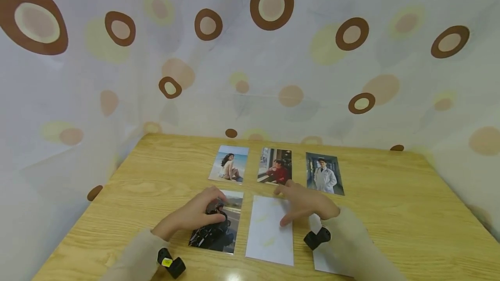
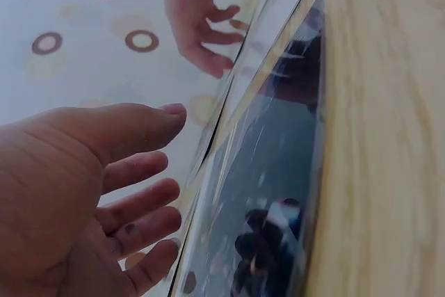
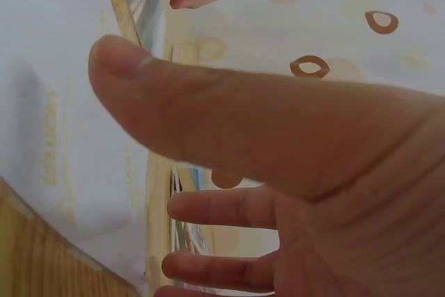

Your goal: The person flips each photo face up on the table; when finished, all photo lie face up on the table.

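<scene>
My left hand point(image 1: 195, 214) hovers over a glossy photo of a rider on a black motorcycle point(image 1: 218, 240), thumb and fingers spread with nothing gripped. The same photo point(image 2: 274, 165) appears edge-on in the left wrist view, beside the loosely bent fingers. To the right lies a white, face-down photo card point(image 1: 269, 246). Above that card's right edge is my right hand point(image 1: 306, 200), its thumb and fingers apart. Faint yellow print shows on the card's back point(image 3: 69, 137) in the right wrist view. Whether the right fingertips touch it, I cannot tell.
Along the back lie a beach photo point(image 1: 230, 166), a photo of a person in red by a window point(image 1: 275, 166) and a photo of a person in a white coat point(image 1: 325, 174). Another face-down card point(image 1: 326, 263) is partly hidden beneath my right forearm. Everything rests on a wooden table point(image 1: 390, 211).
</scene>
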### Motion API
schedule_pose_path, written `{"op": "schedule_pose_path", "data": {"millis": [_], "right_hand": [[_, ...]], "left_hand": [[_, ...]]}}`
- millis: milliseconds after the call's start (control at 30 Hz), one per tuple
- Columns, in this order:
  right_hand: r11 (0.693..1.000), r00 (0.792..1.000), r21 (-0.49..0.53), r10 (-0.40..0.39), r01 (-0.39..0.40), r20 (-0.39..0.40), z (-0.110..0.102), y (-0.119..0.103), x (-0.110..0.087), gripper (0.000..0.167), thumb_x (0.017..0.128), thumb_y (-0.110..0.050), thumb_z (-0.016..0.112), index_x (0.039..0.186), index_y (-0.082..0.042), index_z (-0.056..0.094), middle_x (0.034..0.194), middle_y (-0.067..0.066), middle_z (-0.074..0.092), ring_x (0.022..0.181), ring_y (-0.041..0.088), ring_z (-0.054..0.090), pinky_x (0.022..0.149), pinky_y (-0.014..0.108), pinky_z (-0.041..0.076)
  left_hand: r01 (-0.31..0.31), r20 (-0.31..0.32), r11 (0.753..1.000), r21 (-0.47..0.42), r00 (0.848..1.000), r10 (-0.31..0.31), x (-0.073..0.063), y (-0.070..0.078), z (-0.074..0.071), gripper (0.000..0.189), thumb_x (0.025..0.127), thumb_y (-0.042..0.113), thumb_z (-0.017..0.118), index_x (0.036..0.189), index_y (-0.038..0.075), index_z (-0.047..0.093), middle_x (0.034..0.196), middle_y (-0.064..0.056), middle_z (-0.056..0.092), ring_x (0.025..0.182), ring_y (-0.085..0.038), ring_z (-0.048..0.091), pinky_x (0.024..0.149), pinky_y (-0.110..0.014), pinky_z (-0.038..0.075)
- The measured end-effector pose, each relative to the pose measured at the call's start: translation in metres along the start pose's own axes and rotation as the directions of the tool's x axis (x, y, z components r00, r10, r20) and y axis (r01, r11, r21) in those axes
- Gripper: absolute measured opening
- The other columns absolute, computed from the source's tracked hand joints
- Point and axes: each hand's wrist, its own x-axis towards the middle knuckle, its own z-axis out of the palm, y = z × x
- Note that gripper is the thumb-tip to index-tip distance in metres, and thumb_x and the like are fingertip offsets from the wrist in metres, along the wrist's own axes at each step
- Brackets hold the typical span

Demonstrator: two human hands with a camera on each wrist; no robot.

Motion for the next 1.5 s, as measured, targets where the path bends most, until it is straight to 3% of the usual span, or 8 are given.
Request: {"op": "schedule_pose_path", "data": {"millis": [300,533,633,867,1033,1167,1333,1500], "right_hand": [[0.999,1.0,-0.027,0.019,-0.019,-0.009,0.009,0.006,0.006,0.061,0.063,-0.028,0.09,0.106,-0.005,0.054,0.096,0.007,0.044,0.091,0.023,0.036,0.08,0.038,0.041],[0.997,0.996,-0.01,0.082,-0.082,-0.022,0.011,0.002,0.018,0.061,0.059,-0.022,0.092,0.104,-0.004,0.054,0.095,0.008,0.048,0.09,0.024,0.039,0.082,0.042,0.041],[0.995,0.995,0.0,0.096,-0.096,-0.027,0.013,0.004,0.019,0.064,0.058,-0.023,0.093,0.105,-0.003,0.054,0.096,0.01,0.048,0.09,0.024,0.039,0.082,0.042,0.04],[0.999,0.987,0.017,0.04,-0.038,-0.158,0.021,0.011,0.013,0.063,0.056,-0.02,0.093,0.104,-0.004,0.056,0.095,0.009,0.045,0.09,0.023,0.037,0.079,0.039,0.041],[0.999,0.959,0.04,-0.004,0.016,-0.282,0.021,0.014,0.002,0.061,0.061,-0.015,0.091,0.107,-0.003,0.053,0.098,0.007,0.044,0.092,0.02,0.041,0.083,0.04,0.045],[0.997,0.953,0.079,0.019,0.005,-0.303,0.024,0.017,-0.005,0.061,0.067,-0.018,0.089,0.114,-0.003,0.054,0.105,0.007,0.045,0.097,0.02,0.043,0.088,0.041,0.045],[0.995,0.928,0.083,-0.016,0.05,-0.372,0.029,0.017,-0.014,0.074,0.068,-0.022,0.088,0.128,-0.004,0.051,0.123,0.018,0.039,0.109,0.029,0.035,0.088,0.045,0.038],[0.973,0.935,0.155,-0.114,0.174,-0.336,0.034,0.015,-0.019,0.054,0.081,-0.014,0.078,0.126,-0.004,0.051,0.099,0.009,0.052,0.087,0.016,0.047,0.074,0.029,0.043]], "left_hand": [[0.005,0.153,0.998,-0.057,0.988,0.004,0.02,0.04,0.012,0.039,0.094,0.023,0.063,0.125,0.003,0.053,0.123,-0.011,0.051,0.104,-0.027,0.051,0.086,-0.034,0.048],[0.046,0.333,0.997,0.059,0.941,-0.063,0.033,0.067,0.028,0.052,0.089,0.029,0.069,0.13,0.004,0.049,0.123,-0.007,0.044,0.109,-0.017,0.043,0.093,-0.027,0.04],[0.068,0.356,0.992,0.106,0.929,-0.101,0.035,0.072,0.034,0.055,0.087,0.033,0.07,0.13,0.006,0.049,0.121,-0.005,0.044,0.106,-0.013,0.04,0.092,-0.026,0.039],[0.212,0.126,0.977,-0.001,0.969,-0.21,0.038,0.069,0.043,0.073,0.085,0.024,0.074,0.139,-0.004,0.033,0.125,-0.016,0.039,0.112,-0.027,0.044,0.093,-0.043,0.043],[0.296,-0.024,0.911,-0.288,0.949,-0.316,0.044,0.063,0.046,0.08,0.088,0.015,0.069,0.145,-0.008,0.018,0.128,-0.025,0.045,0.099,-0.03,0.059,0.077,-0.042,0.051],[0.308,-0.067,0.879,-0.364,0.933,-0.354,0.048,0.061,0.048,0.054,0.091,0.019,0.065,0.131,-0.007,0.04,0.11,-0.016,0.058,0.087,-0.022,0.059,0.068,-0.035,0.05],[0.241,-0.085,0.873,-0.424,0.949,-0.304,0.053,0.06,0.051,0.015,0.095,0.011,0.057,0.101,-0.002,0.054,0.077,-0.004,0.055,0.062,-0.013,0.046,0.055,-0.026,0.039],[0.219,-0.083,0.83,-0.513,0.95,-0.302,0.058,0.062,0.053,0.012,0.097,0.012,0.053,0.099,0.0,0.051,0.072,-0.002,0.055,0.06,-0.013,0.051,0.055,-0.028,0.043]]}}
